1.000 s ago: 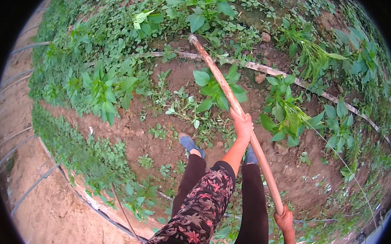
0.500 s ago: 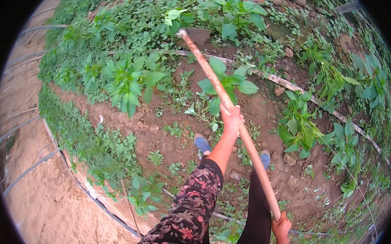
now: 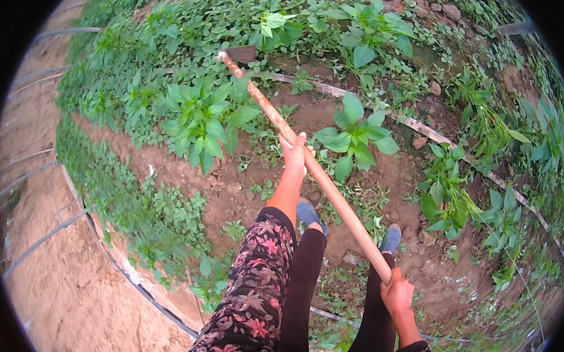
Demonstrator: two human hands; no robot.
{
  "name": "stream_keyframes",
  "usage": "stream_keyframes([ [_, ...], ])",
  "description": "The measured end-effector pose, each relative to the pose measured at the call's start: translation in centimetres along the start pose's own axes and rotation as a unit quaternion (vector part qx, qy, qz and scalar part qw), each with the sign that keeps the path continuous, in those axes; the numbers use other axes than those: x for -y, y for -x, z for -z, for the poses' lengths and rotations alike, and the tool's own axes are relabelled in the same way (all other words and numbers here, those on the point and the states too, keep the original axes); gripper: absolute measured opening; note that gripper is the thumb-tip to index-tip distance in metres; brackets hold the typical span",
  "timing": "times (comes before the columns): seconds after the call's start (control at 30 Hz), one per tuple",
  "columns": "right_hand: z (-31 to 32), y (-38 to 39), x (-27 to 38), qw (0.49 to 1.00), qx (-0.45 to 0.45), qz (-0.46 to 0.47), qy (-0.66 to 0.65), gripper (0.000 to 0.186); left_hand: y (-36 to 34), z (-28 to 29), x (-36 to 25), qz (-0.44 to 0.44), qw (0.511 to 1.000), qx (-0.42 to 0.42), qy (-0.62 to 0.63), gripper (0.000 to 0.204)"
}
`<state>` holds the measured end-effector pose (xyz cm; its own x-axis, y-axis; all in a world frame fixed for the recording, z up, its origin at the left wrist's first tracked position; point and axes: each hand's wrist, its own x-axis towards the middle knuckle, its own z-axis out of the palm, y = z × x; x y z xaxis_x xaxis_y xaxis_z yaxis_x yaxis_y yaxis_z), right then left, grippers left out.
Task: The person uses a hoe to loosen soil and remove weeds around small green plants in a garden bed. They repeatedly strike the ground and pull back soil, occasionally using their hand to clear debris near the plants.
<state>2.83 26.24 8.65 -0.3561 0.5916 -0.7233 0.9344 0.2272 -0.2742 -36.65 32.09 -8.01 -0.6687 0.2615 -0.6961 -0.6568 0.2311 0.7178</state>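
A hoe with a long wooden handle slants across the view from upper left to lower right. My left hand is closed around the middle of the handle. Lower down, my right hand grips the handle's near end. The dark metal hoe blade is at the far end, among low green weeds by a flat pale strip. Just below it stands a bushy pepper-like plant. Another leafy plant grows right of the handle.
The pale strip runs across the soil to the right, past more leafy plants. My blue shoes stand on brown soil. A dark pipe edges the bed at left, with bare ground and curved pipes beyond. A thin string hangs at right.
The hoe's head has swung left, away from the leafy plant in the middle. Both hands still grip the handle; my left hand has moved left and my right hand slightly up.
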Motion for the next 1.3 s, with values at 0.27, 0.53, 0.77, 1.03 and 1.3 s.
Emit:
stream_keyframes([
  [0.27,0.1,3.3,-0.2,0.996,0.019,-0.061,0.061,0.029,2.8,-0.8,3.3,0.050,0.999,-0.020,-0.004,0.075],
  [0.53,0.2,5.3,-1.0,0.996,0.024,-0.078,0.031,0.029,5.2,-1.4,2.7,0.054,0.998,-0.021,-0.004,0.071],
  [0.77,-0.1,0.9,2.5,0.999,0.014,-0.041,0.023,0.028,0.8,-0.2,-0.6,0.003,0.999,-0.030,-0.011,0.062],
  [1.03,-0.4,5.0,0.0,0.996,0.037,-0.085,0.006,0.030,4.6,-1.3,2.1,0.065,0.996,-0.033,-0.049,0.076],
  [1.3,-0.7,2.6,1.7,0.999,0.033,-0.024,-0.027,0.027,3.3,1.2,-1.9,-0.002,0.998,-0.063,-0.021,0.074],
])
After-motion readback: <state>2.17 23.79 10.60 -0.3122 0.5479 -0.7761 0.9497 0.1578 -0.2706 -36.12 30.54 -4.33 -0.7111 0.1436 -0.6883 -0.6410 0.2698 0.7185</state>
